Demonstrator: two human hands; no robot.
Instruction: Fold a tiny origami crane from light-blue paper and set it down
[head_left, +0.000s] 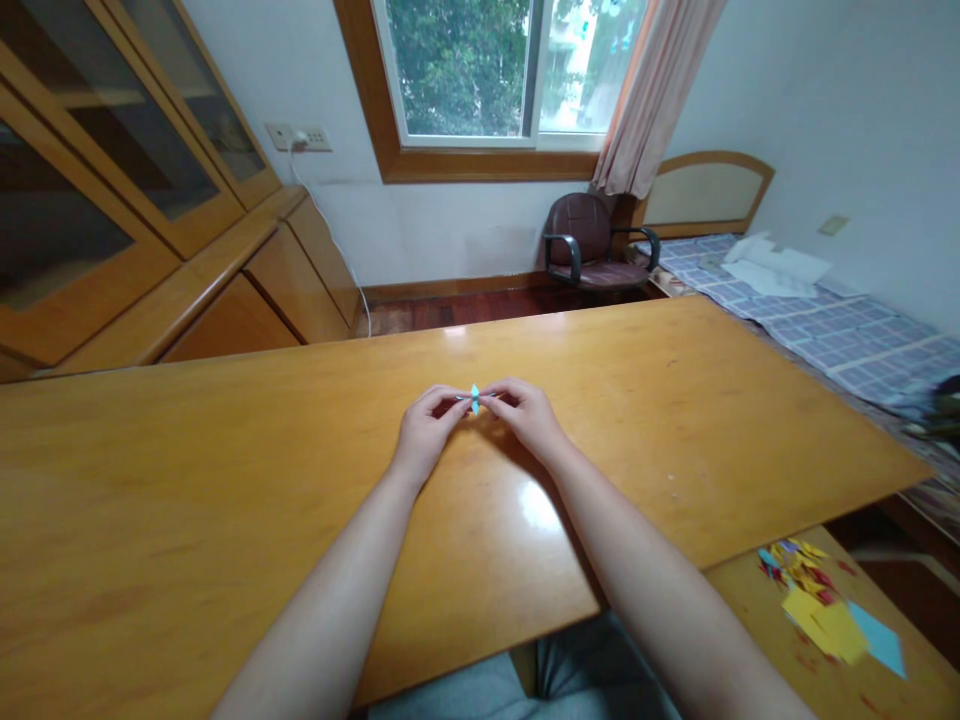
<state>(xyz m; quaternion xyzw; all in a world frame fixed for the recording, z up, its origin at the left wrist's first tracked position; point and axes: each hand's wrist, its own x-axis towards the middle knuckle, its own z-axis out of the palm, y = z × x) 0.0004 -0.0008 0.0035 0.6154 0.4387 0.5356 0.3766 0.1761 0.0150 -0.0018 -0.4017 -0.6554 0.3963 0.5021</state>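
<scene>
A small light-blue folded paper piece (pixel 475 399) is held just above the wooden table (pixel 225 480), between my two hands. My left hand (pixel 431 428) pinches its left side between thumb and fingers. On the other side, my right hand (pixel 525 415) pinches the right end in the same way. Pointed blue tips stick out above and below the fingertips; the rest of the piece is hidden by my fingers.
At the lower right, a lower surface (pixel 742 610) carries yellow paper sheets (pixel 825 625), a blue sheet (pixel 877 638) and several small coloured paper pieces (pixel 802 570). A chair (pixel 589 240) and a bed (pixel 832 320) stand beyond the table; a cabinet (pixel 217 270) is at left.
</scene>
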